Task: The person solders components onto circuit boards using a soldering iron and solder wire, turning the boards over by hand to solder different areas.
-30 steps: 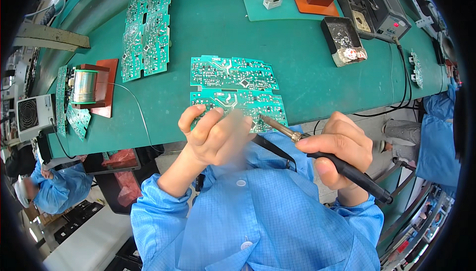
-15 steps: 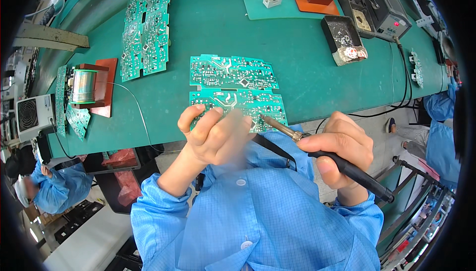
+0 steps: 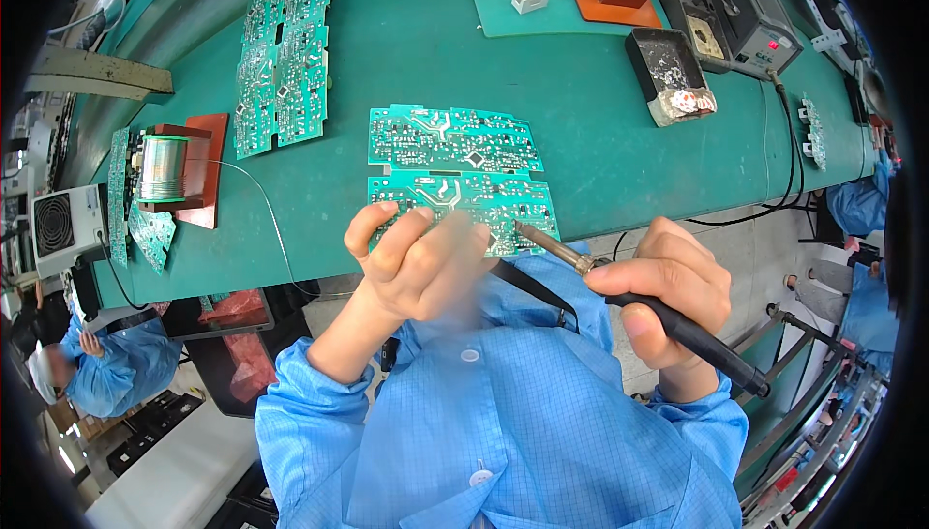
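A green circuit board panel [image 3: 453, 137] of two joined boards lies on the bench at its front edge. My right hand [image 3: 668, 287] is closed round the dark handle of a soldering iron [image 3: 571, 256], whose tip meets the nearer board right of its middle. My left hand [image 3: 416, 263] is curled over the near edge of that board, fingertips on or just above it. Thin solder wire [image 3: 276, 216] runs from a spool [image 3: 164, 169] on the left and disappears behind my left hand. The thumb side of that hand is blurred, so the wire's end is hidden.
A larger circuit board panel [image 3: 283, 74] lies at the back left. At the back right stand a black tray [image 3: 666, 66], an iron stand [image 3: 699, 33] and a soldering station [image 3: 750, 11]. Black cables [image 3: 798, 156] hang over the right edge. Co-workers [image 3: 121, 364] sit at both sides.
The iron's tip has shifted slightly to the right along the nearer board. The panel has slid very slightly to the left. My left hand stays almost in place.
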Demonstrator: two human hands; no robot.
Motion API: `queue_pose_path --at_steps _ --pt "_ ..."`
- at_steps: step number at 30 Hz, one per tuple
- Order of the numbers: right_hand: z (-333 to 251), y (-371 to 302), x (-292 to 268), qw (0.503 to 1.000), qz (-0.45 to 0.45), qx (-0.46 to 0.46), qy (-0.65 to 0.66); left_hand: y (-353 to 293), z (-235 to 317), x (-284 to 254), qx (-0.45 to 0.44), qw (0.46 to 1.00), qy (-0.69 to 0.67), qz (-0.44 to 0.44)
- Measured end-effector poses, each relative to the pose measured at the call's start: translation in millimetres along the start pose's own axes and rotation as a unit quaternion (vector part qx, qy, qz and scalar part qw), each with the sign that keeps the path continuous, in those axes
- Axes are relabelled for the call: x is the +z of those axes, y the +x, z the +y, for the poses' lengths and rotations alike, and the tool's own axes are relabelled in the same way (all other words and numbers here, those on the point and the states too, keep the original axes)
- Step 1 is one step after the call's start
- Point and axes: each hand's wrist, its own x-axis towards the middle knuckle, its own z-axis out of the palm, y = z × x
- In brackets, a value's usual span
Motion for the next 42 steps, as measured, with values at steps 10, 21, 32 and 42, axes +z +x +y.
queue_pose_path --at_steps 10,21,32,42 --pt "-1 -2 0 1.0 0.007 0.003 0.006 0 0 -3 -0.001 1.0 0.005 -0.018" --pt "1 0 2 1.0 0.006 -0.003 0.005 0 0 -3 0.0 1.0 0.008 -0.018" --pt "3 -1 2 1.0 -0.013 0.004 0.009 -3 -1 -2 0.008 1.0 0.012 -0.016" --pt "4 -6 -10 0.999 0.052 0.007 0.004 -2 -2 0 0.005 1.0 0.004 -0.005"
